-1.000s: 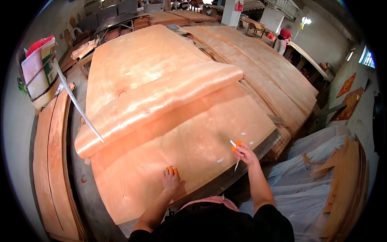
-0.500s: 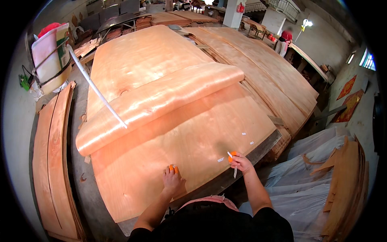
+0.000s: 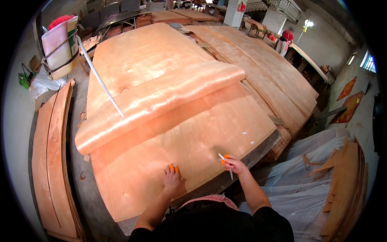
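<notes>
A broad wood veneer sheet [image 3: 193, 133] lies before me, its far part folded back in a thick roll [image 3: 161, 105]. My left hand [image 3: 173, 181] rests on the sheet near its front edge, fingers stretched out, with orange covers on some fingertips. Farther right, my right hand [image 3: 233, 163] is closed around a slim white stick-like tool [image 3: 231, 174], whose exact kind I cannot make out. It also wears orange finger covers. Its fingertips are over the spot of a small white strip, now mostly hidden. Two small white paper pieces [image 3: 244, 133] [image 3: 252, 142] lie beyond that hand.
A white tub [image 3: 60, 50] is strapped up at the left, a white pipe [image 3: 100, 78] slanting from it over the roll. More veneer stacks stand left [image 3: 50, 161] and right [image 3: 258, 64]. Plastic sheeting [image 3: 290, 181] covers something at lower right. A person in red [image 3: 287, 36] is far off.
My right hand has moved a little left with the white tool, over the small white strip. My left hand stays put. The tub and pipe have shifted slightly in view.
</notes>
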Action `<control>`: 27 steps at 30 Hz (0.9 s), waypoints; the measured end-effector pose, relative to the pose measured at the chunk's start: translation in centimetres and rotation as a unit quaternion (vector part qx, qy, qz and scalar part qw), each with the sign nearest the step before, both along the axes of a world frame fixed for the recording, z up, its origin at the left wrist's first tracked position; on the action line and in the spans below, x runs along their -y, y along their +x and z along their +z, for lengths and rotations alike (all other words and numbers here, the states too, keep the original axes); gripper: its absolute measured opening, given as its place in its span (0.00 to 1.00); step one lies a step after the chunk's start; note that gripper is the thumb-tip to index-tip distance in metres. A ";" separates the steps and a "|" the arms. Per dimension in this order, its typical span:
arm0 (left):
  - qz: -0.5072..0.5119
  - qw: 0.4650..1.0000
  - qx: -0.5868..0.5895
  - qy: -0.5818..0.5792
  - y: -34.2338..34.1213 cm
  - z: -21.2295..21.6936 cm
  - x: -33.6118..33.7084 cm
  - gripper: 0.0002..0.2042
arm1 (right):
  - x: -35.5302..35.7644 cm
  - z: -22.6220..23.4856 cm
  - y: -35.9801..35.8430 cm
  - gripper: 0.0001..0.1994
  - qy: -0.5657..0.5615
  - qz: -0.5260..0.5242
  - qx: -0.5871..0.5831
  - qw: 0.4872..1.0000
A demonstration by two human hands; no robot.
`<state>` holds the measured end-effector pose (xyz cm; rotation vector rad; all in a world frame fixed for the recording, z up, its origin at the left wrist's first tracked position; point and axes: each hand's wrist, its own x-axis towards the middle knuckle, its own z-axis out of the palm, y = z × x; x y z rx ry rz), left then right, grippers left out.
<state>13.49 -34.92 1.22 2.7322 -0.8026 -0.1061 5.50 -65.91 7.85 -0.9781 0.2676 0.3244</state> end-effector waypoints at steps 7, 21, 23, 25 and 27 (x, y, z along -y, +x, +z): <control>0.007 0.999 0.001 -0.033 -0.3 -0.2 0.0 0.34 | -1.0 -1.4 0.7 0.09 -0.030 0.058 -0.022 0.998; 0.070 0.983 -0.111 -0.131 -8.5 -0.9 -5.1 0.33 | -4.6 -5.2 3.2 0.10 -0.278 0.199 -0.100 0.934; 0.070 0.983 -0.143 -0.094 -10.1 -0.6 -5.4 0.33 | -5.6 -6.7 3.4 0.10 -0.274 0.242 -0.084 0.927; 0.057 0.985 -0.114 -0.119 -10.8 -0.1 -4.9 0.32 | -6.6 -8.1 3.6 0.10 -0.291 0.276 -0.055 0.915; 0.043 0.983 -0.140 -0.108 -11.0 0.2 -4.3 0.32 | -7.8 -8.9 3.6 0.11 -0.298 0.313 -0.039 0.901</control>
